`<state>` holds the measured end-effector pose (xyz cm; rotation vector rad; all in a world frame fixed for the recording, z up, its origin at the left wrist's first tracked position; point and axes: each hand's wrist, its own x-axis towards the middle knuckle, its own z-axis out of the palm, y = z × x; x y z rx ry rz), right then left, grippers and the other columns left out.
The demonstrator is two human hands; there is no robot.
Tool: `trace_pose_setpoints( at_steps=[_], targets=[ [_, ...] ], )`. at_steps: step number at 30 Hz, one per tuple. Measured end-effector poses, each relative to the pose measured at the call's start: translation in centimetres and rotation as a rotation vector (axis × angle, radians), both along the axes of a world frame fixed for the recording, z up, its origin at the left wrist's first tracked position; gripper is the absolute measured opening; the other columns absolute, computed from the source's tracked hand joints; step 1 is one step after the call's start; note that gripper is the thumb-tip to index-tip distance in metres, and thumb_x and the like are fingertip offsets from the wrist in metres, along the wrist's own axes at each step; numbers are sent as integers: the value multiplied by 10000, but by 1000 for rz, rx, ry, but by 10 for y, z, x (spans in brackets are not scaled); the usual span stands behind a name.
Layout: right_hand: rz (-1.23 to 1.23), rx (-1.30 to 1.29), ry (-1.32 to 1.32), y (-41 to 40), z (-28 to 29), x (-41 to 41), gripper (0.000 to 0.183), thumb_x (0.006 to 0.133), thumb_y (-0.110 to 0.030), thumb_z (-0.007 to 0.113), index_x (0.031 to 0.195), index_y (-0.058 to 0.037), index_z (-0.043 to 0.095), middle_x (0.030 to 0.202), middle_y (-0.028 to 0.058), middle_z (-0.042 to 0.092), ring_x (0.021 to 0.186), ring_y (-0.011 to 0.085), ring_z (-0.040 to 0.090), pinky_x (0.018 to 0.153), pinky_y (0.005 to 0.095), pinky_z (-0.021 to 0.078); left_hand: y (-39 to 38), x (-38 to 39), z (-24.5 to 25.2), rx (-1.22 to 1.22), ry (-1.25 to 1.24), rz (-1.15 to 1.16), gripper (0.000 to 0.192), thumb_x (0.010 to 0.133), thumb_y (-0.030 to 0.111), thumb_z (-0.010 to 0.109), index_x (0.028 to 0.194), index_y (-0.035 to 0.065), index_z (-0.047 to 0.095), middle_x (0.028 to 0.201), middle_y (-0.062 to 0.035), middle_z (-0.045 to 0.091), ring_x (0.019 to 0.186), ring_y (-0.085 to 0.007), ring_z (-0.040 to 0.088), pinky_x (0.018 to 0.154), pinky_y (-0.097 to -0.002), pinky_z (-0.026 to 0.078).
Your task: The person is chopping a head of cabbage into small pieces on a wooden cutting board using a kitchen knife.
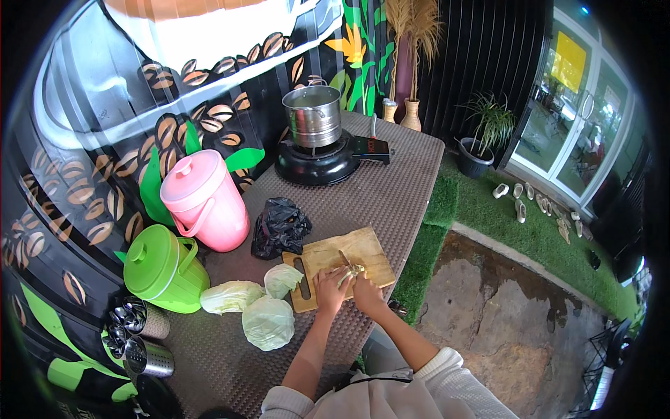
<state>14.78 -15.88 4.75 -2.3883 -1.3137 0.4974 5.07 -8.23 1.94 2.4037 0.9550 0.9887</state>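
Note:
My right hand (367,294) is closed around the handle of a knife, whose blade (344,257) points away from me over the wooden cutting board (374,246). Beside it, my left hand (331,289) presses a small pale piece of food (356,269) against the board; it looks like vegetable, but its kind is unclear. Left of the board lie a round cabbage (268,323), a cut cabbage piece (282,279) and a longer pale leafy head (231,297). A crumpled black plastic bag (280,228) touches or nearly touches the board's far left corner.
A steel pot (312,118) stands on a black portable gas stove (315,166) at the table's far end. Pink (214,204) and green (167,269) lidded plastic containers stand along the painted wall. Metal cutlery holders (150,357) are at the left. The woven-textured table's edge (425,209) runs along the right.

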Motion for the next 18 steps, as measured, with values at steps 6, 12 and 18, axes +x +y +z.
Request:
trace_pose_setpoints(
  at_steps=[6, 12, 18],
  targets=[
    [-85, -16, 31, -13, 4, -16, 299, 883, -139, 479, 1100, 53, 403, 833, 276, 640, 803, 425, 650, 682, 485, 536, 0, -3, 1, 28, -3, -2, 274, 831, 280, 636, 1039, 114, 700, 1117, -3, 658, 1008, -225, 511, 936, -366, 324],
    [23, -46, -7, -1, 2, 6, 300, 893, -146, 458, 1113, 50, 403, 839, 282, 636, 816, 435, 645, 710, 498, 532, 0, 0, 2, -3, 8, -2, 268, 834, 274, 631, 1033, 109, 702, 1110, -4, 661, 1006, -229, 511, 931, -370, 331],
    [-94, -50, 94, -9, 9, -15, 338, 877, -136, 489, 1142, 52, 396, 875, 276, 637, 835, 437, 641, 707, 494, 533, 0, -2, 1, 46, 20, 6, 282, 850, 299, 610, 1036, 108, 702, 1110, -5, 662, 1015, -226, 506, 936, -367, 328]
  ],
)
